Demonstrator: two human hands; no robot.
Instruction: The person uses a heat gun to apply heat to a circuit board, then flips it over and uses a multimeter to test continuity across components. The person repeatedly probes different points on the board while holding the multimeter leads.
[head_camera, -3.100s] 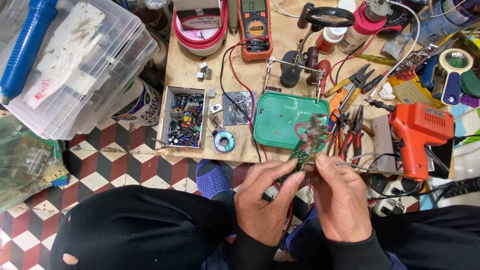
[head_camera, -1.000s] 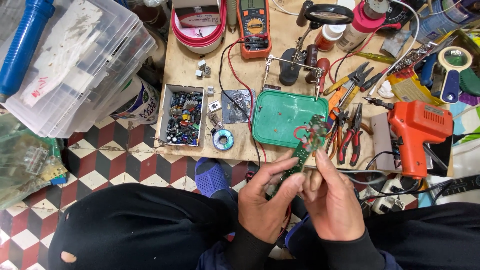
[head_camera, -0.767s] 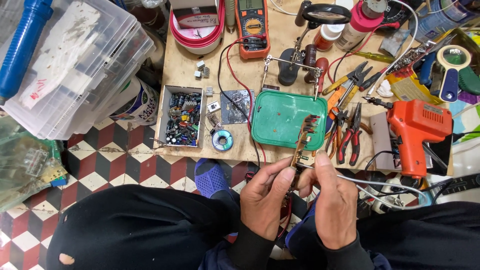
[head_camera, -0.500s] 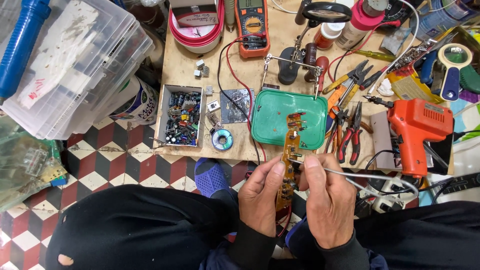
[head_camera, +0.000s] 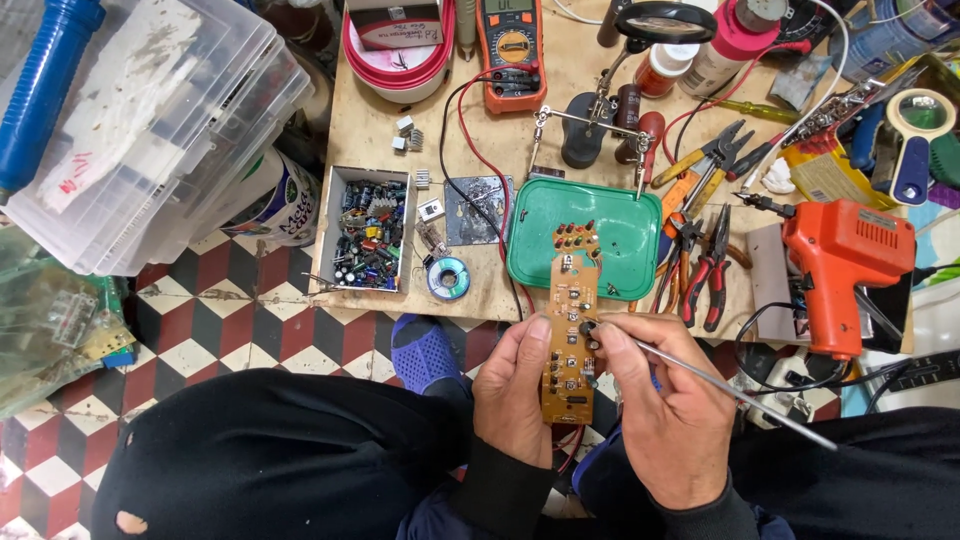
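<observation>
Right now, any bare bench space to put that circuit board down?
Best patch: the green tray, mostly bare inside. A smaller bare strip of benchtop lies between the pink-rimmed bowl and the box of components. Right of the tray it is crowded: pliers, orange soldering gun, cables.

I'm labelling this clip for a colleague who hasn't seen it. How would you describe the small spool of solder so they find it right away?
Start at the wooden workbench and go to its near edge, left of the green tray. The spool of solder lies flat there, just right of the open box of mixed components. It is the only small round blue ring with grey wire wound on it.
</observation>
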